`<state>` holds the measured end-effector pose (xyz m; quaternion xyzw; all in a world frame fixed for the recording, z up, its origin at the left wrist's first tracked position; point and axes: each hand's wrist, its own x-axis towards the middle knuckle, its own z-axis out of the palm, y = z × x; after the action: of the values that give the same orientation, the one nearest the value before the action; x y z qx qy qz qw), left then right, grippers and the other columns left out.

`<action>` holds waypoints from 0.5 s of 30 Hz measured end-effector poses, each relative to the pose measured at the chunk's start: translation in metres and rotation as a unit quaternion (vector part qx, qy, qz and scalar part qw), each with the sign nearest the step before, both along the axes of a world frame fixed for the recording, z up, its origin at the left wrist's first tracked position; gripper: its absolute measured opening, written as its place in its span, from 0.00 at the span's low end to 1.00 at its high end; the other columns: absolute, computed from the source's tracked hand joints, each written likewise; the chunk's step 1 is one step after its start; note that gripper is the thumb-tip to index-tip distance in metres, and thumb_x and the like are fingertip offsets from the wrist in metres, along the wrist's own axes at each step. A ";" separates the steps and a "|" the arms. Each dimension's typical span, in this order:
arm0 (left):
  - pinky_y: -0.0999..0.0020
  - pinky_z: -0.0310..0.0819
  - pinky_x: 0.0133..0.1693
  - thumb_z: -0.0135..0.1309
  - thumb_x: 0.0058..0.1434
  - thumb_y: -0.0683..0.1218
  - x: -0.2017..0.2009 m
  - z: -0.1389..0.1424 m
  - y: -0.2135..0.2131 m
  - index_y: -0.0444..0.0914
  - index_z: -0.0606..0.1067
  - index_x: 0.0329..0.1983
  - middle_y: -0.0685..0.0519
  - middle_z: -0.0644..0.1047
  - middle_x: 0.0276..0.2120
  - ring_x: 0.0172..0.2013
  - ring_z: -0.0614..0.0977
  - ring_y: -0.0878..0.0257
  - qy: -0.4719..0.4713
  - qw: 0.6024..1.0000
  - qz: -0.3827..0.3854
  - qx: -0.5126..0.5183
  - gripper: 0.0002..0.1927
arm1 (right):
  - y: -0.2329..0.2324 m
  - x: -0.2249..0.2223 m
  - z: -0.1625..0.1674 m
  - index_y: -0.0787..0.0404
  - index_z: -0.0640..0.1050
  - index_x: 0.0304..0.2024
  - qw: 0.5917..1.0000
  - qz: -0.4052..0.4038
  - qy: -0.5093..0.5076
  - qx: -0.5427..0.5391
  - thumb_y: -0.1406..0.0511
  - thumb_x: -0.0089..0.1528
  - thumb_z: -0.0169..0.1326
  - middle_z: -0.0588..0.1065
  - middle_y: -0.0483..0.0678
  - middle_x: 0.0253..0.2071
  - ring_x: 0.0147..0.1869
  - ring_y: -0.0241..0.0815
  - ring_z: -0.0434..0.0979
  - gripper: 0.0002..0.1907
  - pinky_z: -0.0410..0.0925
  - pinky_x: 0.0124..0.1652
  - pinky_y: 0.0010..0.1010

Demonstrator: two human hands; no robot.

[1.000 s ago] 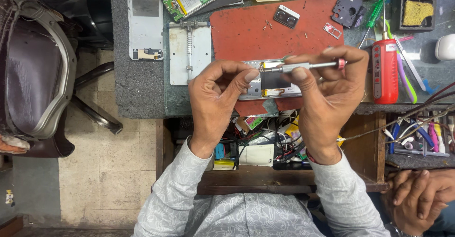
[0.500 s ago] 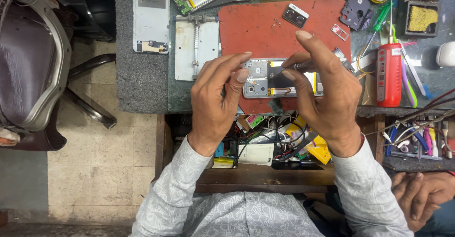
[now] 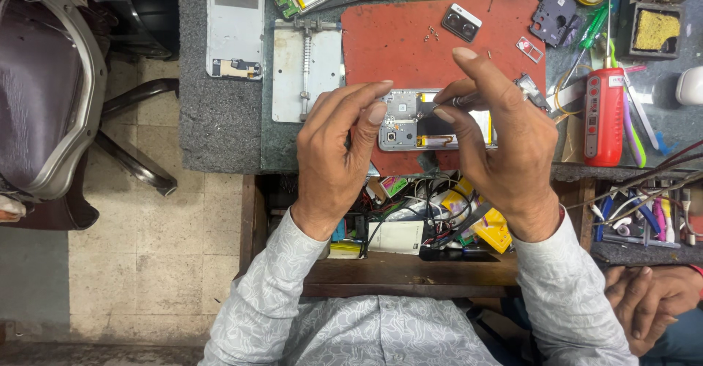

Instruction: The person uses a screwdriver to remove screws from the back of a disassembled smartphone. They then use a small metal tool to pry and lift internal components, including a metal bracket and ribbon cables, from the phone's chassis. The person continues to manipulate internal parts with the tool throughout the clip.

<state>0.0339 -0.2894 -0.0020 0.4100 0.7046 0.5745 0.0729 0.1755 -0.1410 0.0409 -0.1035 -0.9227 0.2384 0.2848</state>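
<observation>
An opened phone (image 3: 407,120), its grey inner frame and yellow parts showing, lies on the red mat (image 3: 395,43) at the bench's front edge. My left hand (image 3: 338,157) pinches the phone's left end between thumb and forefinger. My right hand (image 3: 501,150) arches over the phone's right half. Its thumb and forefinger grip a thin metal screwdriver (image 3: 460,101), whose tip rests on the phone's middle. My right hand hides the right part of the phone.
A metal holder plate (image 3: 307,65) and a phone panel (image 3: 236,25) lie left of the mat. A red tool (image 3: 604,117), green and other hand tools and a sponge tray (image 3: 655,29) stand right. Below is an open drawer (image 3: 410,227) of wires. Another person's hands (image 3: 652,304) are bottom right, a chair (image 3: 44,95) left.
The phone, held up in both hands a second ago, now lies on the mat. The screwdriver went from level above it to pointing down onto it.
</observation>
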 end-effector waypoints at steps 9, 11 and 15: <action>0.62 0.78 0.51 0.46 0.78 0.54 0.000 0.001 0.000 0.39 0.79 0.56 0.50 0.82 0.48 0.50 0.83 0.56 0.002 1.000 0.003 -0.006 0.17 | -0.002 -0.009 0.013 0.62 0.66 0.70 0.998 0.020 -0.003 0.060 0.76 0.65 0.66 0.80 0.50 0.46 0.45 0.45 0.81 0.34 0.71 0.45 0.34; 0.61 0.78 0.52 0.46 0.78 0.53 0.000 0.001 0.000 0.40 0.79 0.56 0.50 0.82 0.48 0.50 0.83 0.55 0.008 1.000 0.002 -0.006 0.17 | -0.003 -0.010 0.018 0.64 0.67 0.65 0.995 0.032 0.013 0.091 0.76 0.61 0.66 0.80 0.53 0.47 0.47 0.52 0.78 0.33 0.70 0.49 0.40; 0.61 0.77 0.52 0.45 0.79 0.52 0.000 0.001 -0.001 0.40 0.79 0.57 0.50 0.82 0.49 0.51 0.83 0.55 0.019 1.000 0.001 -0.008 0.16 | -0.007 -0.010 0.026 0.62 0.75 0.61 0.999 0.025 0.019 -0.009 0.77 0.65 0.60 0.78 0.49 0.47 0.49 0.46 0.75 0.22 0.67 0.52 0.35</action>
<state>0.0336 -0.2901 -0.0013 0.4199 0.7107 0.5610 0.0618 0.1655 -0.1480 0.0667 -0.0780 -0.9173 0.2553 0.2953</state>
